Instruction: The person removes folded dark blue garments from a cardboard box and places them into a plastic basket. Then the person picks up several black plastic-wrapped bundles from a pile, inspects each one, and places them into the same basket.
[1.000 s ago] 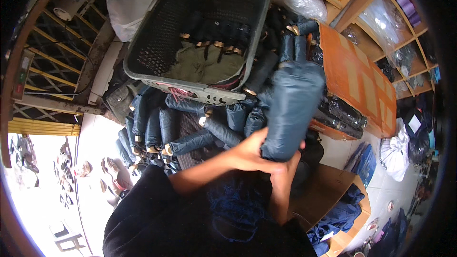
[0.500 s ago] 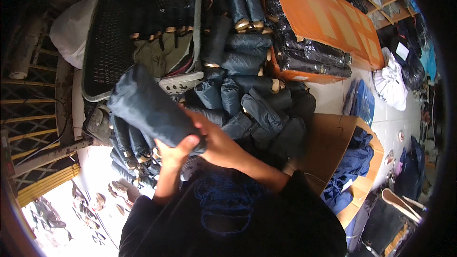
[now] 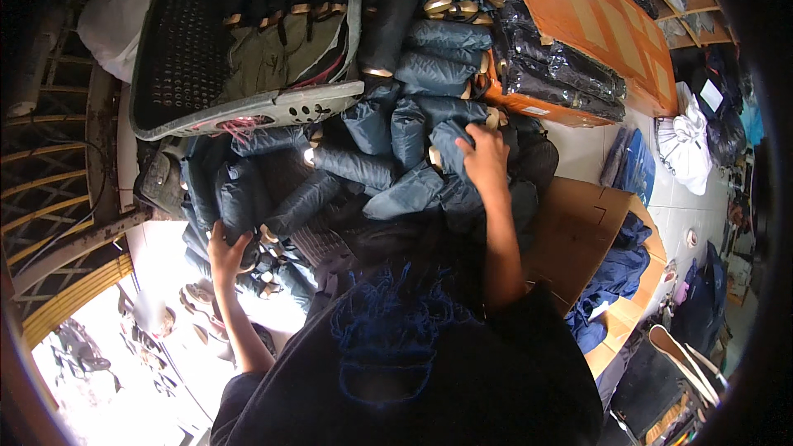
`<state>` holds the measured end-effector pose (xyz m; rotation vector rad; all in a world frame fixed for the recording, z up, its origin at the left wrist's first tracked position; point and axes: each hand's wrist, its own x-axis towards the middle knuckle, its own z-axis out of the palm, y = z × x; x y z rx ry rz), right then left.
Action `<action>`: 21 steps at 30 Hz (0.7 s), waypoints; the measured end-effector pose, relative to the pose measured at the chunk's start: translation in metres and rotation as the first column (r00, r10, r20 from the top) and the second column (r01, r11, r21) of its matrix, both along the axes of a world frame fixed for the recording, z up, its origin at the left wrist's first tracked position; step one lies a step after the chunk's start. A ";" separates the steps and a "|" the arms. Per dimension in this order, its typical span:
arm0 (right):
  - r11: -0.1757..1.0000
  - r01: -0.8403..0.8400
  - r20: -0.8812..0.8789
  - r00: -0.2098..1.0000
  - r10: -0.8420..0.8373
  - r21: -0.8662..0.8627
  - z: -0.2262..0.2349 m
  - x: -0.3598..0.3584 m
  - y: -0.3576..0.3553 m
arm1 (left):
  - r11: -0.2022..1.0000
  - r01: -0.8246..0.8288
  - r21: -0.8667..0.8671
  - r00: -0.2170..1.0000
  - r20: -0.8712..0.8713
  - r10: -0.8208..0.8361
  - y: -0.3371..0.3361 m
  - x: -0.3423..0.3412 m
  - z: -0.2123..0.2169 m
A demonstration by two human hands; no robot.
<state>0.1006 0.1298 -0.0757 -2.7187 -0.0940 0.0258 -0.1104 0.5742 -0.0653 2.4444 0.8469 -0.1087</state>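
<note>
My left hand (image 3: pixel 225 252) is closed round the near end of a dark blue-grey padded fabric roll (image 3: pixel 238 198) standing in the pile at the left. Further right, my right hand (image 3: pixel 487 157) grips another roll of the same fabric (image 3: pixel 448 145), its thumb and fingers pressed on the top. A pale tan end shows on this second roll. Between my hands lie several similar rolls, among them one lying aslant (image 3: pixel 353 167) and a flatter, slacker pouch (image 3: pixel 406 192). What the rolls contain is hidden.
A dark perforated plastic basket (image 3: pixel 248 118) with an olive cloth bag (image 3: pixel 268 62) inside stands at the far left. An orange taped carton (image 3: pixel 595 25) is at the far right, beside black plastic-wrapped bundles (image 3: pixel 562 83). An open cardboard box (image 3: pixel 570 235) holds navy cloth (image 3: pixel 615 277).
Both hands held one large roll before the basket; now they are apart, the left lower left and the right further right, each on a roll in the pile. The view has shifted slightly.
</note>
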 end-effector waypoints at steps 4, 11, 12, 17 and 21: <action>0.929 -0.049 -0.312 0.934 0.172 0.367 0.058 0.017 -0.006 | 0.949 0.140 0.284 0.963 0.185 -0.198 -0.020 0.023 0.026; 0.491 -0.533 0.007 0.682 0.731 0.689 0.104 0.009 0.035 | 0.752 0.658 -0.047 0.645 0.550 -0.530 -0.136 0.119 0.113; 0.489 -0.552 -0.012 0.655 0.756 0.675 0.108 0.010 0.040 | 0.662 0.739 -0.124 0.592 0.590 -0.549 -0.157 0.135 0.122; 0.528 -0.513 -0.017 0.706 0.708 0.676 0.108 0.012 0.046 | 0.437 0.858 -0.271 0.496 0.660 -0.564 -0.192 0.170 0.122; 0.779 -0.377 0.160 0.925 0.345 0.501 0.107 0.008 0.056 | 0.666 0.672 -0.323 0.640 0.706 -0.303 -0.207 0.172 0.095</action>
